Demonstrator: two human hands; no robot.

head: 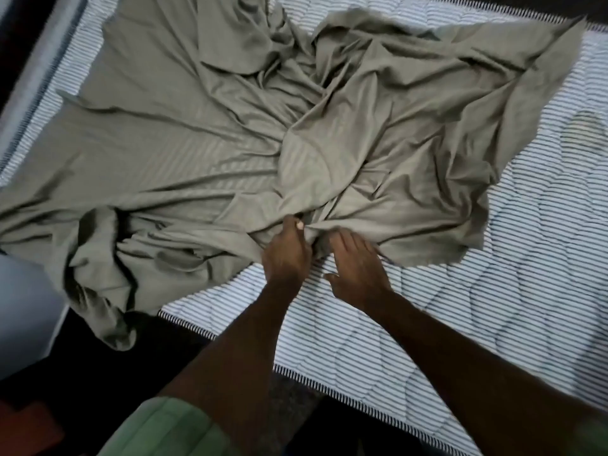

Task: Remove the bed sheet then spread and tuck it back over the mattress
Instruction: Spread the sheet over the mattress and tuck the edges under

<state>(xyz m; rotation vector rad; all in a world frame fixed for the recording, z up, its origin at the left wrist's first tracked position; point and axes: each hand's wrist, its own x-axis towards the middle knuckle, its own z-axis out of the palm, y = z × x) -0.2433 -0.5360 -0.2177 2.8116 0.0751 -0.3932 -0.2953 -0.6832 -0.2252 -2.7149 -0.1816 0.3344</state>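
**My hands grab the messy sheet**

My left hand [287, 255] pinches a fold of the grey-green bed sheet [210, 133]. My fingers and thumb are curled tight on the cloth near its front edge. My right hand [357, 269] is just beside it. Its fingers are stretched out and spread, and the tips touch the edge of the sheet. It does not grip anything that I can see.

The sheet lies loose and bunched up on top of the mattress [493, 291]. It has lots of wrinkles and folds in the middle. One corner hangs down off the near left side of the bed. Another corner points to the far right.

The mattress is white with thin dark stripes and wavy stitched lines. A big part of it is bare on the right and in front of me. Its edge has a striped trim.

I wear a green sleeve [171, 429] on my left arm. The floor by the bed is dark. Something pale [23, 307] sits at the left side, but I cannot tell what it is.
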